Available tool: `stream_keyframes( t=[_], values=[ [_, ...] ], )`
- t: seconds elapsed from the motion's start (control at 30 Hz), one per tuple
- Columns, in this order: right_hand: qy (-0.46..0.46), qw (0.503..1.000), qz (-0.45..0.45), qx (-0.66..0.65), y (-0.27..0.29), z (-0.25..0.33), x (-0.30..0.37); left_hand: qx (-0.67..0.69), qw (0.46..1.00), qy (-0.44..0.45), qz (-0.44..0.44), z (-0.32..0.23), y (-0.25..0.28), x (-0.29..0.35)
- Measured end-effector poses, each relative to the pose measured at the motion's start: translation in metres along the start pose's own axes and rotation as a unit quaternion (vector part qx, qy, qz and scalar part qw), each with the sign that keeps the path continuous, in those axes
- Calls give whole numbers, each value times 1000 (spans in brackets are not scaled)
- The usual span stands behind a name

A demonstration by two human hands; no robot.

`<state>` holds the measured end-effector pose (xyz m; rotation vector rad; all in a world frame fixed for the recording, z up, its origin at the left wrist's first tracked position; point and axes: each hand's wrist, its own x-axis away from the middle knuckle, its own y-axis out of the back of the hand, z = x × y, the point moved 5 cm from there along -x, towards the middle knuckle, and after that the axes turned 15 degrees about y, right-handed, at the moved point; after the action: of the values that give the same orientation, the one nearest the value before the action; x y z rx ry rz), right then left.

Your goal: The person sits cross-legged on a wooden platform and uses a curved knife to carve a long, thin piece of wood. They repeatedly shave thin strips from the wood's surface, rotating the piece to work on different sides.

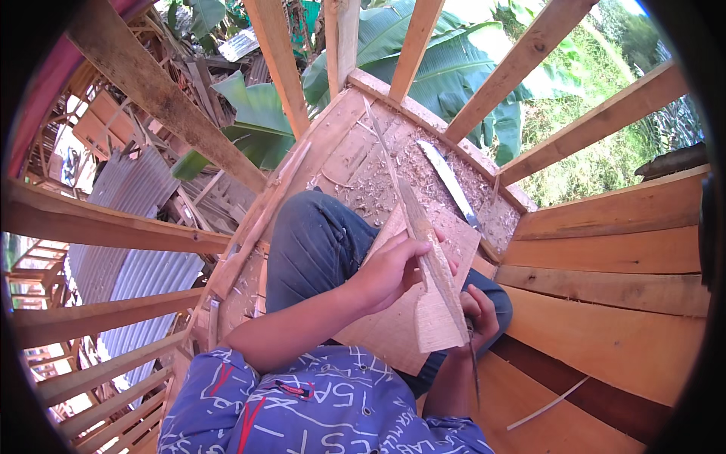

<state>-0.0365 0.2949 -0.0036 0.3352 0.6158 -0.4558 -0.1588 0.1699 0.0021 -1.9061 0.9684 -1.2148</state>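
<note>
My left hand (389, 276) is closed round a long carved piece of pale wood (439, 280), thumb on top. The piece has a broad block at its near end and narrows to a thin far tip. Curled beside the block, my right hand (482, 314) grips a thin dark knife (475, 371); its blade shows edge-on below the fist and its handle is hidden. Under both hands a flat wooden board (389, 325) rests across my lap, partly covered by my arms and the carved piece.
A long-bladed tool (446, 178) with a pale blade lies among wood shavings (370, 178) on the plank floor ahead. Wooden railing slats (280, 68) surround the floor at left and front. A plank wall (605, 291) stands close on the right, with a thin strip (548, 405) by it.
</note>
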Motion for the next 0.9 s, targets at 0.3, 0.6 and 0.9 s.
stream_keyframes(
  t=[0.3, 0.6, 0.9],
  values=[
    [-147, 980, -64, -116, -1, -16, -9, -170, 985, 11, 16, -14, 9, 27],
    [5, 988, 65, 139, -9, 10, -77, -278, 958, 62, 32, 1, -1, 54],
    [139, 940, 129, 284, 1, 26, -109, -362, 925, 111, 17, 3, -13, 73]
  ],
)
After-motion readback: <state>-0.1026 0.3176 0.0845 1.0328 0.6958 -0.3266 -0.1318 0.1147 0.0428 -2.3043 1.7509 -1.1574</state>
